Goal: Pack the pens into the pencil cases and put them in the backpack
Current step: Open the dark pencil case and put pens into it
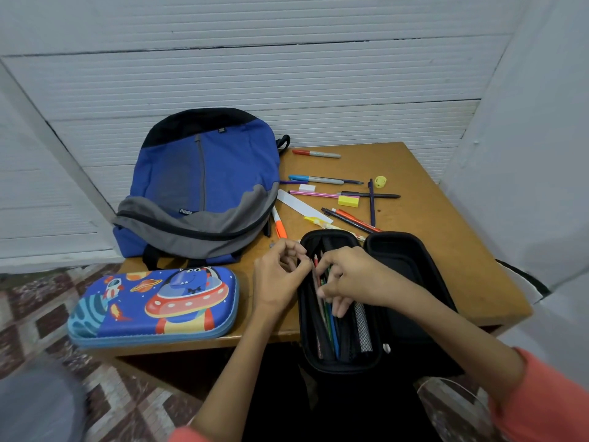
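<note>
- The blue cartoon pencil case (pixel 153 306) lies closed at the table's near edge, well to the left of the left hand's fingers.
- The blue-and-grey backpack (pixel 204 186) lies flat beyond that case, further out than the left fingers and to their left.
- The left hand (pixel 280 275) has its fingers curled, with the tips at the left rim of the black pencil case (pixel 411 269). Whether they pinch anything cannot be told.
- An orange marker (pixel 279 226) lies just beyond the left fingertips, beside the backpack.
- The black pencil case lies open on the table (pixel 446 250). Its left half sits under both sets of fingers and its lid half is to the right of them.
- The right hand (pixel 347 279) is over the left half, with its fingers and thumb curled round the coloured pencils (pixel 331 330) standing in it.
- The loose pens (pixel 314 179), markers, a yellow eraser (pixel 348 201) and a yellow sharpener (pixel 380 181) are scattered on the table beyond the right fingers, apart from them.
</note>
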Motion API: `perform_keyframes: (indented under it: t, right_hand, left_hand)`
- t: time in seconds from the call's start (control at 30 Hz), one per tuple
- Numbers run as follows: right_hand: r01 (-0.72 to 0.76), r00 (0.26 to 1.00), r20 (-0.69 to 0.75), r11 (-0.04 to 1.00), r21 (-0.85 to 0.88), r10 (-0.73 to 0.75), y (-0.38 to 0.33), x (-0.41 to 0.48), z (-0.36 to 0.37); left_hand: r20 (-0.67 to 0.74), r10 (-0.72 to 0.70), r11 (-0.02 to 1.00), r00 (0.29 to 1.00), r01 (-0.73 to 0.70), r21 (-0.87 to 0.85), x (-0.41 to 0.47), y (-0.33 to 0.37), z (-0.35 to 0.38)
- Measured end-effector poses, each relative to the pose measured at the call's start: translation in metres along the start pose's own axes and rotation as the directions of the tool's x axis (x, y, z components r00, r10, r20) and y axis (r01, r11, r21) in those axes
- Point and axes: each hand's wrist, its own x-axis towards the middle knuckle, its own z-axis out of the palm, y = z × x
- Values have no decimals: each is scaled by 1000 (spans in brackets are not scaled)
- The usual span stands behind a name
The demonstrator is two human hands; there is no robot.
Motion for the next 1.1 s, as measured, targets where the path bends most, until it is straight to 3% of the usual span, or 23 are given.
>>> perform_keyframes:
  t: [0.5, 0.63, 0.7, 0.77, 0.83, 0.9, 1.0, 1.1]
  right_hand:
    - [65, 998, 8, 955, -290, -66, 3, 15, 7]
    - [77, 992, 108, 992, -95, -66, -2, 18, -14]
    - [78, 997, 24, 997, 27, -79, -1, 29, -34]
    - [83, 979, -188, 996, 35, -75, 3, 50, -57]
    - [44, 896, -437, 995, -87, -78, 13, 79, -81]
    - [-54, 798, -597, 977, -207, -82, 28, 111, -104]
    - [-211, 716, -693, 917, -338, -91, 49, 145, -127]
    - [-341, 720, -679, 779, -525, -142, 62, 162, -135]
  left_hand:
    - [-4, -4, 999, 1000, 4, -39, -2, 5, -1]
    - [0, -13, 1000, 1000, 13, -29, -2, 7, -2]
    - [10, -13, 1000, 1000, 14, -20, -2, 8, -2]
    - [11, -20, 999, 1000, 21, -29, -2, 9, -2]
    - [7, -27, 999, 1000, 27, -29, -3, 11, -2]
    - [11, -27, 999, 1000, 27, -17, -3, 11, -2]
    - [21, -38, 999, 999, 39, -29, -3, 11, -3]
    - [20, -47, 998, 999, 48, -35, -2, 10, -3]
